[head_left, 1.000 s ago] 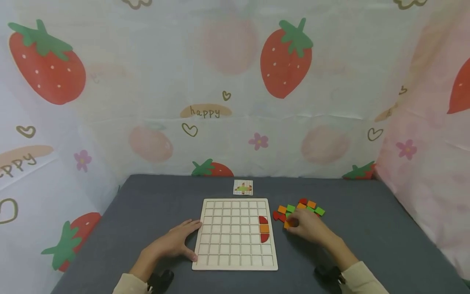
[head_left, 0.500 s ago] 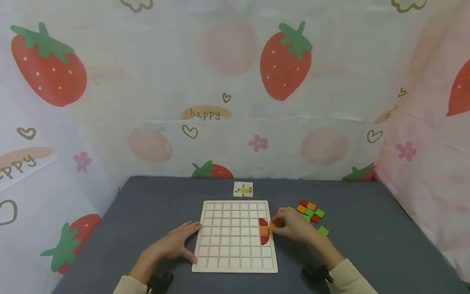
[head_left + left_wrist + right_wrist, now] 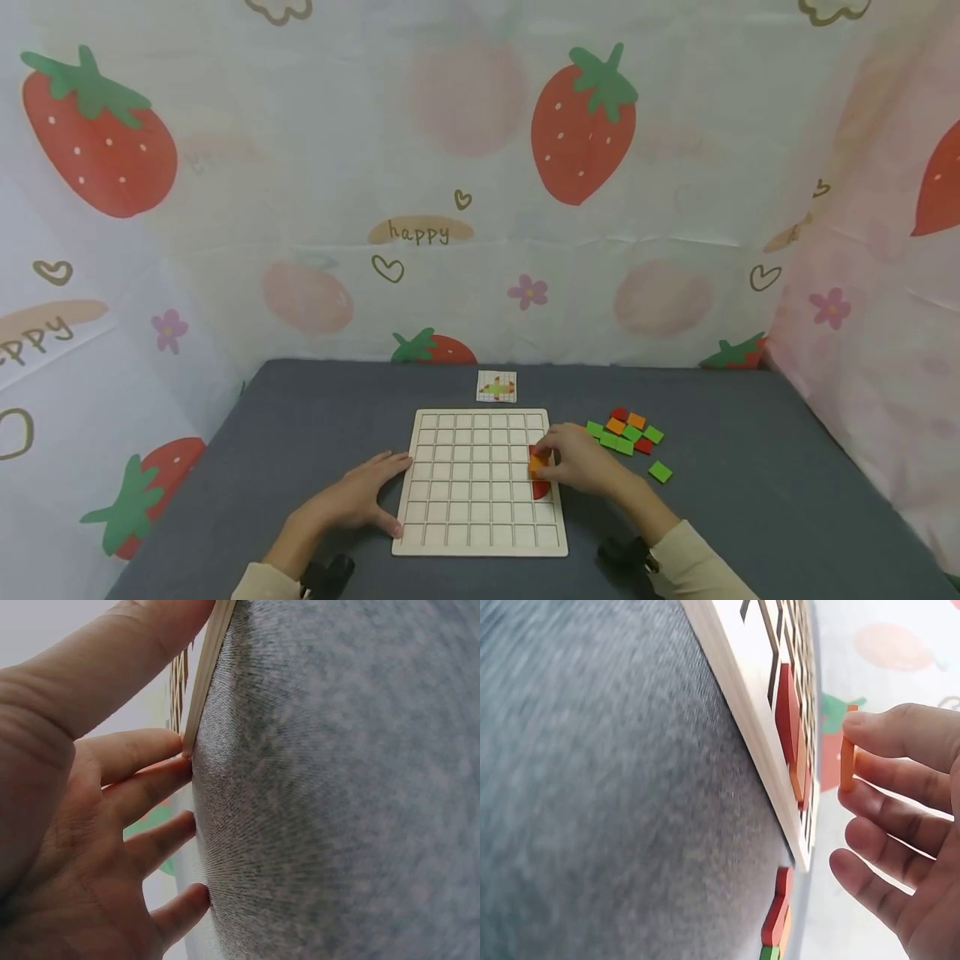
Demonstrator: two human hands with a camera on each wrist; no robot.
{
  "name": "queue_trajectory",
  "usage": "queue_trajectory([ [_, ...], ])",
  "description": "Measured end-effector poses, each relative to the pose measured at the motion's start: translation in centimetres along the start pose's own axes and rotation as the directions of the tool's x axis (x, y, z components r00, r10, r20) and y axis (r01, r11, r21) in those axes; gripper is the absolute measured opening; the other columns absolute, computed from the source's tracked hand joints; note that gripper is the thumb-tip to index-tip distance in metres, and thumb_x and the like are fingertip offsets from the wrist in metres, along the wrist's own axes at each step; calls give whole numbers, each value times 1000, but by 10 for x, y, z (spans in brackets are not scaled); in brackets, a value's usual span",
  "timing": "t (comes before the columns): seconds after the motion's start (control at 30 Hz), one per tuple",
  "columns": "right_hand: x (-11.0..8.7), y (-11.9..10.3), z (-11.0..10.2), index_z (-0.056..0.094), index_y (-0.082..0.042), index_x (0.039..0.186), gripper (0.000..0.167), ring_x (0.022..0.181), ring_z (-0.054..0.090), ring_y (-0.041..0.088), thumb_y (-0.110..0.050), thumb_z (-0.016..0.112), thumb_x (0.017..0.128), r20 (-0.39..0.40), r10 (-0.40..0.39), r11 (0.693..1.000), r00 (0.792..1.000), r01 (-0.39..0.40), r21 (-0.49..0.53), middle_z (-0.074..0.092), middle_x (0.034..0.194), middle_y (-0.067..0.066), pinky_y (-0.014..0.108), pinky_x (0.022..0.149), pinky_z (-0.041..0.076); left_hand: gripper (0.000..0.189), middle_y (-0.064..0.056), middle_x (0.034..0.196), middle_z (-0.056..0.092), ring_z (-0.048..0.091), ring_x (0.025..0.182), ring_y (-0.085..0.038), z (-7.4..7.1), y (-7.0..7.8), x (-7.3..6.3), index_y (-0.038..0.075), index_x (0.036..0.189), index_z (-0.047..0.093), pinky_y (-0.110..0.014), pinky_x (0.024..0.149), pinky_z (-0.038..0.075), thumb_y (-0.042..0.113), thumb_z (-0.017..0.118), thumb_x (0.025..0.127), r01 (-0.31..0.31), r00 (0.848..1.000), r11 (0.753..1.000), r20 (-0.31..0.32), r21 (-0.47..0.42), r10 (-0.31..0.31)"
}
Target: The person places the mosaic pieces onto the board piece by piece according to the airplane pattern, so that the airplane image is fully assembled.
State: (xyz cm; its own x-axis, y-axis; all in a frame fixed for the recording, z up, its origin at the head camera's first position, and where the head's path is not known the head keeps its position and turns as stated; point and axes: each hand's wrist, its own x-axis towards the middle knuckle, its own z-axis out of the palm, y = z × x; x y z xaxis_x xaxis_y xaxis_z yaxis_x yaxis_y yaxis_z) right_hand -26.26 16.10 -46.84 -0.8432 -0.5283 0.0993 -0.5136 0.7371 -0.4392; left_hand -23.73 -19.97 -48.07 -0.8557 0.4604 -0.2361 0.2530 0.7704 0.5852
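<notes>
Orange tile [image 3: 847,754] is pinched between the thumb and fingers of the right hand [image 3: 585,458], over the right side of the grid board [image 3: 480,533]. From the head it seems laid on the board; the right wrist view shows it edge-on, lifted clear of the pieces below. That view also reveals, in the board's cells, a second orange piece [image 3: 796,782] between two red pieces [image 3: 786,716], which the head view partly hides behind the held tile. The left hand [image 3: 356,492] is spread, thumb and fingers apart against the board's left edge; the left wrist view shows the lower fingertips down by the grey table [image 3: 337,787]. Head view alone takes in the picture card [image 3: 497,387] behind the board and most of the loose green, orange and red tiles [image 3: 617,443] at right.
</notes>
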Motion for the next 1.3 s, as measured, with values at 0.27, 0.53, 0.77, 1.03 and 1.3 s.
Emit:
queue_trajectory([
  [0.27, 7, -6, 4, 75, -10, 99, 22, 81, 49, 11, -26, 77, 83, 16, -32, 998, 999, 33, -44, 63, 92, -1, 25, 68, 45, 104, -16, 156, 36, 21, 147, -43, 1, 1, 0, 4, 149, 39, -70, 109, 21, 38, 88, 63, 0, 1000, 1000, -5, 7, 0],
  [0.53, 14, -13, 8, 75, -9, 96, 19, 80, 51, 11, -21, 78, 82, 36, -70, 996, 997, 72, -50, 63, 90, 0, 26, 70, 47, 104, -16, 156, 36, 21, 147, -43, 0, 1, -1, 5, 149, 39, -69, 110, 21, 38, 87, 64, 2, 1000, 1000, -5, -1, -2],
  [0.77, 17, -12, 14, 74, -10, 93, 15, 78, 48, 10, -19, 78, 82, 36, -67, 995, 997, 69, -69, 62, 87, -2, 24, 67, 45, 104, -15, 156, 36, 22, 147, -43, 0, 2, -2, 4, 149, 39, -70, 109, 21, 37, 88, 63, -2, 1000, 1000, -13, 5, 2],
  [1.03, 20, -14, 16, 75, -9, 92, 14, 78, 48, 11, -17, 76, 81, 44, -79, 994, 996, 82, -73, 61, 84, -1, 24, 66, 44, 104, -15, 155, 38, 23, 147, -43, 0, 3, -1, 4, 148, 40, -70, 109, 22, 36, 89, 62, 8, 1000, 1000, -20, 9, -8],
  [1.3, 22, -16, 17, 75, -9, 92, 14, 79, 48, 12, -16, 76, 80, 56, -50, 995, 997, 55, -88, 62, 85, 0, 25, 67, 44, 103, -15, 156, 37, 23, 147, -43, 0, 1, 0, 5, 148, 40, -70, 108, 22, 37, 88, 63, 11, 1000, 1000, -8, 4, -11],
])
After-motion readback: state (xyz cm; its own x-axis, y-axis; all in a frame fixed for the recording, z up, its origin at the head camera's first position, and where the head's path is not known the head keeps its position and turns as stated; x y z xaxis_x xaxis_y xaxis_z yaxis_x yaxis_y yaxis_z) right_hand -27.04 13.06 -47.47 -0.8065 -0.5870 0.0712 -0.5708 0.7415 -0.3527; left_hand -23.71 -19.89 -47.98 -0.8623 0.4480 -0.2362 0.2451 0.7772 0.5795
